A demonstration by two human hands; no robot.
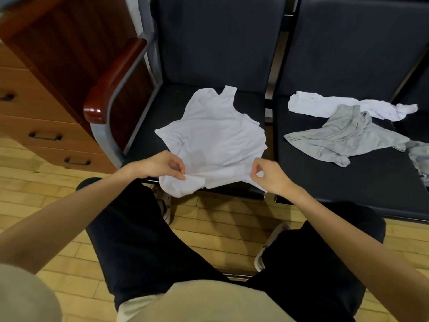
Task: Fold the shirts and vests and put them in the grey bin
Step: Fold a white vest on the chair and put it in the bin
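Observation:
A white vest [216,133] lies spread on the left dark seat [160,108], its straps pointing away from me. My left hand [162,165] pinches the near left part of its hem, which hangs over the seat's front edge. My right hand [270,175] pinches the near right part of the hem. On the right seat [348,182] lie a grey garment [348,135], crumpled, and a white garment [336,106] behind it. No grey bin is in view.
A wooden armrest [111,82] on a metal frame borders the left seat. A wooden drawer cabinet [34,112] stands at the left. More pale cloth [421,159] shows at the right edge. My knees and shoes are over the wood floor [220,224] below.

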